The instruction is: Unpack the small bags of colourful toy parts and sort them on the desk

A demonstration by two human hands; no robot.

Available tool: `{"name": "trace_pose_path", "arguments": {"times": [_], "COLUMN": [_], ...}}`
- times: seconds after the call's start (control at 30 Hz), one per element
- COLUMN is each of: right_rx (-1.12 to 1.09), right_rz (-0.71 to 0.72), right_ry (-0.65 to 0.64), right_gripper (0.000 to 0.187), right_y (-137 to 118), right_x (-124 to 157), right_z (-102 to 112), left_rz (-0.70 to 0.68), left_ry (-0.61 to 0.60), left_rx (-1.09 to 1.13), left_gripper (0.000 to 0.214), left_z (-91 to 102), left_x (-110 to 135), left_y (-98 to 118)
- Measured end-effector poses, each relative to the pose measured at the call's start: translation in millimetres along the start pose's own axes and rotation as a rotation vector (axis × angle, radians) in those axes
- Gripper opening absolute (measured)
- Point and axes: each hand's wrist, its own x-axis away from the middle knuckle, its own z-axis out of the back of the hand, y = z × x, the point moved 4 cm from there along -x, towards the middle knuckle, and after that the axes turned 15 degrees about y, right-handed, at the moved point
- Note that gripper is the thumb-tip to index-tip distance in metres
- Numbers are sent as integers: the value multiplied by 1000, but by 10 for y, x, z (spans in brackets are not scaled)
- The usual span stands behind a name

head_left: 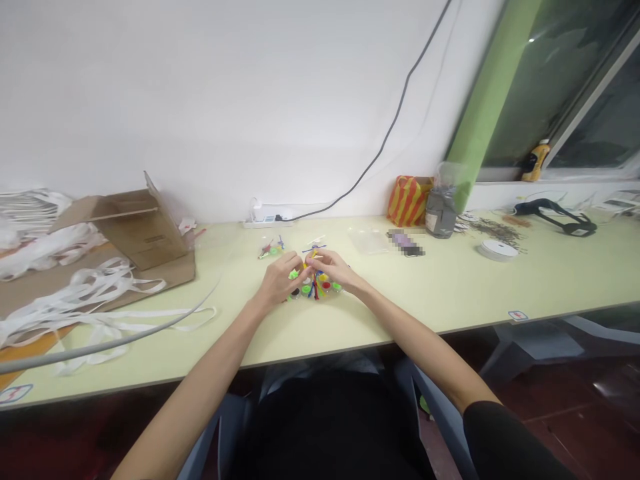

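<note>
My left hand (281, 279) and my right hand (341, 270) meet over a small cluster of colourful plastic pieces (316, 289) on the table. The fingers of both are drawn together in a pinch. A small yellow piece (315, 254) shows at the fingertips of my right hand. What the left fingertips grip is too small to make out. Beneath and between the hands lie thin blue, red and yellow sticks and round green, red and black pieces. Just beyond, a blue stick-like piece (314, 249) and a white one lie by the fingertips.
Another small group of coloured pieces (273, 249) lies behind my left hand. Clear plastic bags (367, 241) rest right of centre. To the left are a cardboard box (145, 230) and white ribbon (113, 283). A ribbon spool (497, 251) and striped bag (407, 201) stand right.
</note>
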Motion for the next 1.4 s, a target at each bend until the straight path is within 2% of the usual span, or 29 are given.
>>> {"name": "trace_pose_path", "arguments": {"times": [0.2,0.4,0.77,1.03,1.4], "right_rx": [-183,-281,-306,-295,-358], "right_rz": [-135,-251,-303,-309,-317], "right_ry": [-10,-28,-12,-34,-88], "right_gripper": [33,39,41,36,35], "right_y": [90,193,301,230,244], "right_x": [1,-2,-21,10,7], "right_z": [-4,-15,-36,-46,-81], "left_rz": [104,234,290,340,395], "left_ry": [21,-47,-168,-219,-195], "left_rx": [121,351,377,442,537], "left_gripper": [24,27,30,30,32], "left_z": [40,-72,-183,-231,-306], "left_x": [-9,0,75,117,158], "left_y": [4,8,20,40,-34]}}
